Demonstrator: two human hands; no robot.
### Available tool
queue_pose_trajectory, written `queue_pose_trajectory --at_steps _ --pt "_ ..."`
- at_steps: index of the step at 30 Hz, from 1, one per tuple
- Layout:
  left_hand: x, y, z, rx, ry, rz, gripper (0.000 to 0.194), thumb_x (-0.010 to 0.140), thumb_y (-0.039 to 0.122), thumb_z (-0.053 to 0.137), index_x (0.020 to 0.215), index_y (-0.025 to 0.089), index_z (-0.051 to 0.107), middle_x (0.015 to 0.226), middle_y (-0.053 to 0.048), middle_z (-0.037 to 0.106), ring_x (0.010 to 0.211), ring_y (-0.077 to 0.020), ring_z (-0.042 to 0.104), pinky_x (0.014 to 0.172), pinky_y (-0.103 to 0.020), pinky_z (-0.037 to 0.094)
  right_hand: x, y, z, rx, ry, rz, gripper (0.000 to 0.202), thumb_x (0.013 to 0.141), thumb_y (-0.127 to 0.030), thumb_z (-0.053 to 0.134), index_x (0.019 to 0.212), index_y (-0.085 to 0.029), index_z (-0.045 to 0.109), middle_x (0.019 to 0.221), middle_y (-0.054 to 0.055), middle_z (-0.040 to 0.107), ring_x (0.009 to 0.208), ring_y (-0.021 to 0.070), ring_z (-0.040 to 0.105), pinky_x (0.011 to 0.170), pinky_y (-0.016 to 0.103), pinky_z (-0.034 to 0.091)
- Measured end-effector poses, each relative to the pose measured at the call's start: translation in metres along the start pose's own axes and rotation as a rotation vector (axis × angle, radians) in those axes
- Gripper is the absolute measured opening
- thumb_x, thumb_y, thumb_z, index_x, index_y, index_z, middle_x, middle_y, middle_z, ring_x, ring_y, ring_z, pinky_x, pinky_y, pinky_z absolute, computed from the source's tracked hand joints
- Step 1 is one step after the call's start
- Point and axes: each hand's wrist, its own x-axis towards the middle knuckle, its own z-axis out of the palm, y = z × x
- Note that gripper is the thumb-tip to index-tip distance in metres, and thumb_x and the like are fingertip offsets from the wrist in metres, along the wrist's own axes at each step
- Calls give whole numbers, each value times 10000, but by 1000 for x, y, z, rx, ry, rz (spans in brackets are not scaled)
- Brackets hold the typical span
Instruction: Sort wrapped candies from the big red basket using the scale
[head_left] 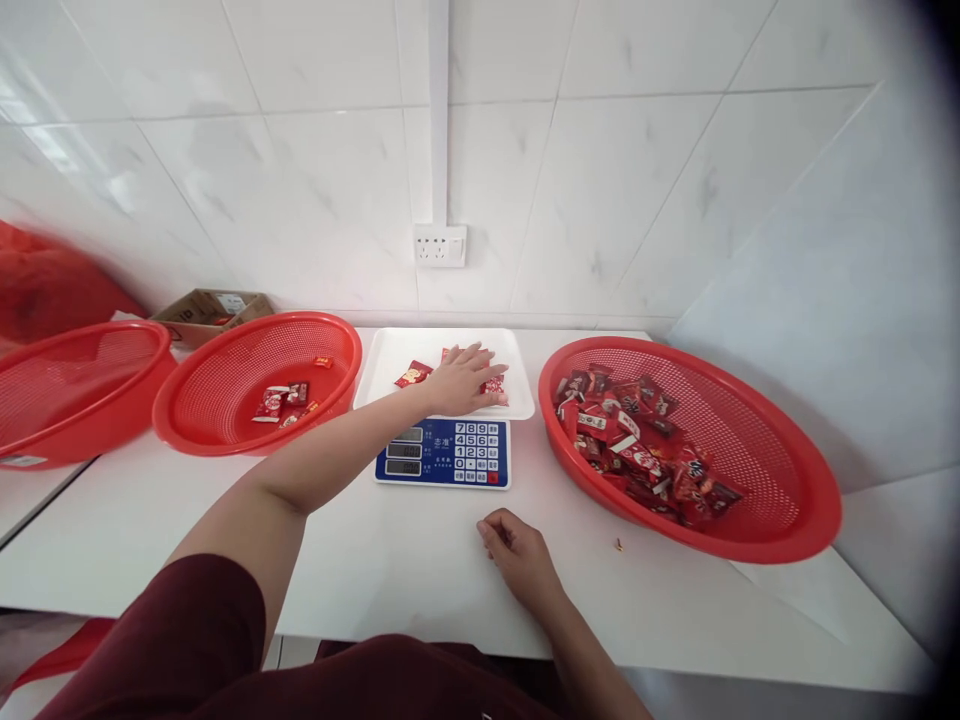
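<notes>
My left hand (463, 382) reaches over the white tray (379, 372) of a digital scale (442, 455), palm down with fingers spread. Beneath and around it lie several red-wrapped sweets (413, 375), partly hidden by the hand. Closer to my body, my right hand (521, 560) rests on the white table (420, 560), curled into a loose fist with nothing visible in it. To its right stands a red plastic basket (799, 520) holding a pile of red and brown wrapped sweets (637, 440).
Left of the scale, a second red basket (180, 425) holds several wrapped sweets (271, 403). Another red basket (142, 390) sits at the far left. Behind them are a cardboard box (191, 325) and a red bag (60, 285). A socket (440, 246) is on the tiled wall.
</notes>
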Motion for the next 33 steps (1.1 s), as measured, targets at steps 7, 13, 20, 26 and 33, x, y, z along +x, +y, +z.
queue_pose_trajectory --at_steps 7,13,20,26,33 --pt "-1 -14 10 -18 22 -52 511 885 496 328 1319 230 374 1373 -72 405 1303 -262 261 1064 -442 186 0 -1 -1 -22 -18 -24 245 821 -399 462 688 -201 517 597 -21 495 583 140 470 563 242 372" --pt "-22 -37 -11 -100 12 -96 539 870 545 336 1330 265 359 1439 -64 301 1351 -291 148 1072 -458 173 0 -4 -1 -30 -22 -37 234 821 -384 460 697 -198 531 618 -14 514 593 141 475 569 241 371" --pt "-58 -57 -23 -82 -59 -32 721 791 657 393 1407 349 178 1504 -31 147 1371 -324 4 1082 -533 75 0 -6 -1 -51 -17 -31 224 812 -370 459 689 -197 532 613 -15 515 587 140 466 566 242 366" --pt "-49 -55 -9 -39 -56 94 650 818 609 397 1394 359 227 1506 -6 144 1372 -321 31 1087 -525 82 1 -2 0 -53 -10 -38 227 812 -378 460 701 -196 537 604 -19 504 582 140 467 564 243 370" --pt "-26 -49 -2 -1 24 142 588 844 581 370 1351 286 326 1464 -67 262 1365 -309 105 1082 -526 95 0 -3 1 -48 4 -37 233 813 -381 457 689 -196 528 611 -14 512 585 138 472 567 242 381"
